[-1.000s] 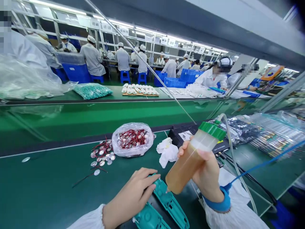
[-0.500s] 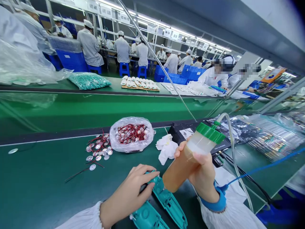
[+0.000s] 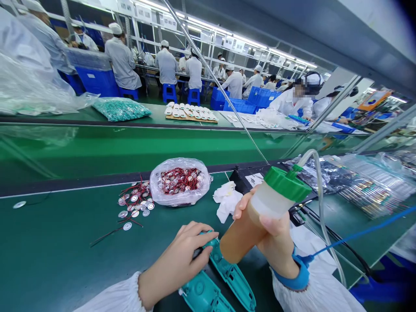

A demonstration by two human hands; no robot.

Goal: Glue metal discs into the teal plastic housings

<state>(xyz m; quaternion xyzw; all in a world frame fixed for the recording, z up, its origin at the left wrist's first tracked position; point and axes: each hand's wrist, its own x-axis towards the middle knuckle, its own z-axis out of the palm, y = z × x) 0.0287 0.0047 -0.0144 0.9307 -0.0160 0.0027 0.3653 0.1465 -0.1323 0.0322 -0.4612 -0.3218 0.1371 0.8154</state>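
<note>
Loose parts: wired metal discs (image 3: 134, 207) lie on the green conveyor belt (image 3: 48, 251).
Bag: a clear plastic bag (image 3: 159, 195) holds many more red-wired discs (image 3: 180, 180).
Left hand (image 3: 175, 264): closed; you grip the teal plastic housing (image 3: 232, 277).
Right hand (image 3: 279, 247): closed around the amber dispensing cartridge (image 3: 243, 234), green cap (image 3: 287, 184) up, lower end just beside the housing.

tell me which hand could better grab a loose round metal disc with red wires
Left, probably: the left hand rests on the teal plastic housing, nearer the loose round metal discs, while the right hand is wrapped around the green-capped plastic bottle of amber liquid.
</note>
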